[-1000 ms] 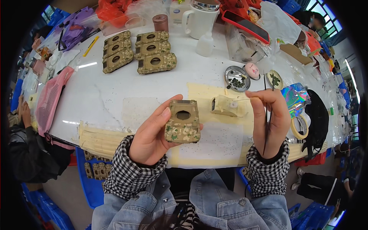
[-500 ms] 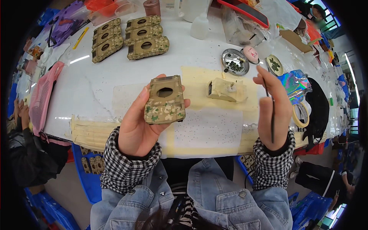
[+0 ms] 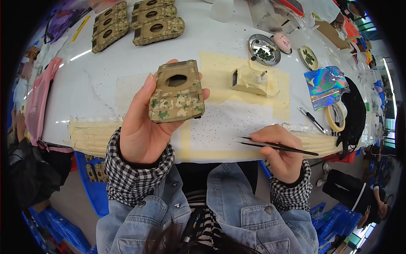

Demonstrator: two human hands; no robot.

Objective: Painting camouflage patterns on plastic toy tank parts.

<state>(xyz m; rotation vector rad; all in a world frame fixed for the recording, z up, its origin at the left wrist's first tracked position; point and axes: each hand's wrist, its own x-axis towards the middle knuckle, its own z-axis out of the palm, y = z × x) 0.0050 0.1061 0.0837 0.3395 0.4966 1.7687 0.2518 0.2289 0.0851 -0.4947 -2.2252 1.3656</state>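
Camouflage model hull [image 3: 179, 97] is sitting hole-side up in the left hand [image 3: 146, 129], thumb and fingers grasping its sides above the table. The right hand [image 3: 285, 163] is pinching black tweezers [image 3: 296, 150], 2 tips parting near the dotted sheet [image 3: 224, 127]; a light pinch is likely serving best.

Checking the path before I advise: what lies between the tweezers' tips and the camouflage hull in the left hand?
In the head view, only the speckled white sheet shows between the tweezers and the camouflage hull; no other object lies there.
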